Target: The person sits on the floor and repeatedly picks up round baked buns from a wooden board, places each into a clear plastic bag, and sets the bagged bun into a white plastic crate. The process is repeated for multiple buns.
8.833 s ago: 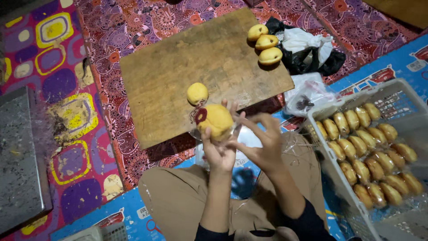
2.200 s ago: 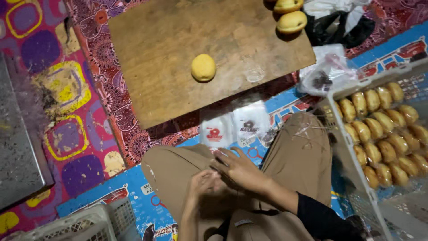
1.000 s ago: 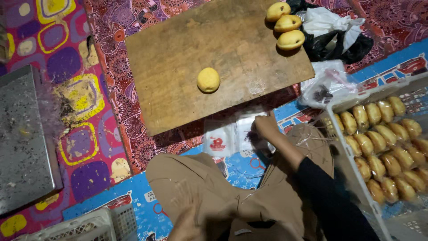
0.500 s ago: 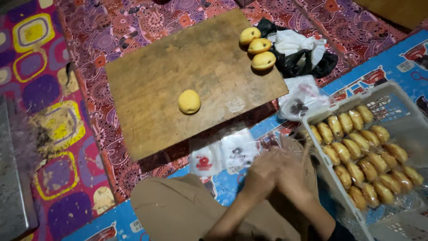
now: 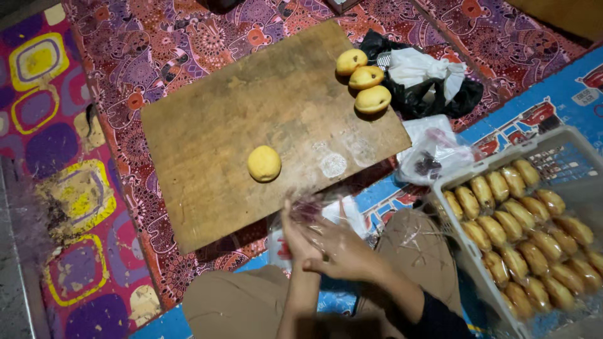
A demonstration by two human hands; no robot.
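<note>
A: Well, starting at the hands. Left hand (image 5: 294,231) upright, fingers straight, edge-on above the lap. Right hand (image 5: 342,252) laid flat against it, palm to palm.

B: Holding anything?

A: Yes, both closed lightly on a clear wrapper (image 5: 306,207), a thin film standing up between the fingertips. Probably pinched flat that way because so limp a film slips out of a loose grip. Hard to tell whether open or closed at its top.

B: And just under them?

A: More clear packets with red print (image 5: 347,212), lying on the blue sheet at the near edge of the wooden board (image 5: 207,132). Kept right at the knees, likely for an easy reach.

B: On the board itself?

A: One round yellow bun (image 5: 264,163), alone near the middle, a little beyond the fingertips and apart from everything else. Set on bare wood, well clear of the edge.

B: Farther out?

A: Three more buns (image 5: 366,79) in a row at the far right corner, touching one another. Just beside them, off the board, a black bag (image 5: 468,94) with a white one bundled on top.

B: To the right?

A: A small clear bag (image 5: 433,160) with something dark inside, then a pale plastic crate (image 5: 568,141) packed with rows of browned rolls, tight against the right knee. Under it all, a patterned red mat (image 5: 157,56).
</note>
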